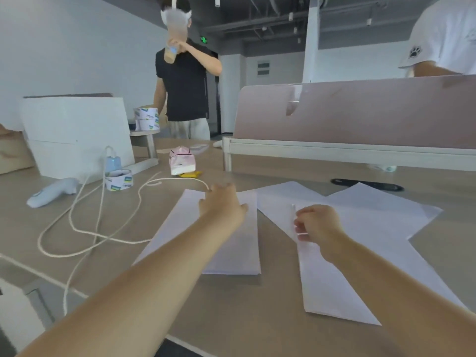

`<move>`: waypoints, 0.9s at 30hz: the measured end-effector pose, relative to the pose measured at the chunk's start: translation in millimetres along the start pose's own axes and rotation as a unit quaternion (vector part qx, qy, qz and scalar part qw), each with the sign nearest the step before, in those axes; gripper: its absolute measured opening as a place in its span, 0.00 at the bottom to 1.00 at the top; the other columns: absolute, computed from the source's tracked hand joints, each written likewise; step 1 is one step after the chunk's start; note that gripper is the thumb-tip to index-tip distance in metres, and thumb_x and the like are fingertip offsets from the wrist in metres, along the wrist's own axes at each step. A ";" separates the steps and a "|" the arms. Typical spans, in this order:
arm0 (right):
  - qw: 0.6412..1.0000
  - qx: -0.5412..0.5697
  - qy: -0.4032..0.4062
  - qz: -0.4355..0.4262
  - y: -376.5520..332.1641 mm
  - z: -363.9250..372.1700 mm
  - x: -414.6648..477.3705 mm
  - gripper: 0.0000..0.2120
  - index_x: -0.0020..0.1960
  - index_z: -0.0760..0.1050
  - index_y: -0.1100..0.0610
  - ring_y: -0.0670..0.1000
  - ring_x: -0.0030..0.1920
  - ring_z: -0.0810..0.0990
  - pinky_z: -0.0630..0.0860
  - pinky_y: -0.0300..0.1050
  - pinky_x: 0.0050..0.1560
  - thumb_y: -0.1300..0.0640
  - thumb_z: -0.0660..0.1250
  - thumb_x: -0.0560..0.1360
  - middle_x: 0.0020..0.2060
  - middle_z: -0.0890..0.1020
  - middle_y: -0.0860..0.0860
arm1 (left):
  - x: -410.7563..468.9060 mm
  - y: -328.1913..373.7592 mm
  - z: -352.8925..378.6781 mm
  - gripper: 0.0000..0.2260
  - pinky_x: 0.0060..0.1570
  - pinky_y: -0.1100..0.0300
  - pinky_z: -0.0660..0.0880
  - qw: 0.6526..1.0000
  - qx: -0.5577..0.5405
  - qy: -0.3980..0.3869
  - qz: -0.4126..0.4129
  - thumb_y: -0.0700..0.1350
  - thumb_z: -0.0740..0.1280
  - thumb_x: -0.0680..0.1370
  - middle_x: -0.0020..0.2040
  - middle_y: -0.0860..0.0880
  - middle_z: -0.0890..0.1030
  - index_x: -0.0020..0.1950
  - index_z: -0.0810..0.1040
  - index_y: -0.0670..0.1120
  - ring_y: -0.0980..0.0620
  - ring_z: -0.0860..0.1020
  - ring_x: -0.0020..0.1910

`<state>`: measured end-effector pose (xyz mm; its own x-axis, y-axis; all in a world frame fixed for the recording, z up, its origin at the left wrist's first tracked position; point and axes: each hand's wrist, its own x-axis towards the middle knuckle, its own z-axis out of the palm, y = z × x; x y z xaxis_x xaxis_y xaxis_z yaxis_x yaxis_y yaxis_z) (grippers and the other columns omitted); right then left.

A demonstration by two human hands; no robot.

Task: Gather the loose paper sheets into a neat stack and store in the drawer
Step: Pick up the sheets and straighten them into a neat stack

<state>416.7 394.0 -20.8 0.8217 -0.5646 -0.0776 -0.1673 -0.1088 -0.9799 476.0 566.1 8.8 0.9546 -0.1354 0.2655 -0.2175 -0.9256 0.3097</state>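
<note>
Showing: a person's two bare arms reaching over a tan desk strewn with white paper sheets.
Left hand: laid palm-down with fingers spread flat on the far end of the left sheet; nothing is clasped.
Right hand: curled, fingers pressed together on the raised left edge of the right sheet, which lifts slightly off the desk at that point.
Left sheet: lying flat at desk centre, long axis running away from the viewer; whether it is one sheet or several cannot be told.
Right sheet: lying at an angle, its near corner pointing toward the viewer's right.
Further sheets: overlapping beyond the right hand, fanned at different angles, touching one another.
Drawer: not identifiable in this view.
Rope: pale cord looped across the desk to the left, one end just beside the left hand.
Tape roll: printed, standing behind the rope.
Pink pack: upright, further back.
Divider: pink panel along the far right desk edge.
Bystander: dark shirt, standing behind the desk.
</note>
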 end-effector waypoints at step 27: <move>0.924 -0.376 0.050 -0.046 57.4 -194.5 82.6 0.25 0.72 0.66 0.48 0.59 0.72 0.65 0.62 0.51 0.67 0.41 0.53 0.78 0.72 0.69 0.50 | -2.8 133.2 109.4 0.45 0.73 0.44 0.46 0.979 0.020 -0.188 0.071 0.75 0.52 0.68 0.79 0.40 0.51 0.79 0.47 0.54 0.39 0.46 0.78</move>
<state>369.0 181.9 -47.6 0.8032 -0.5931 0.0549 -0.4610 -0.6774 -0.5733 466.7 404.6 -50.6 0.9241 -0.3783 -0.0546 -0.3532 -0.8998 0.2562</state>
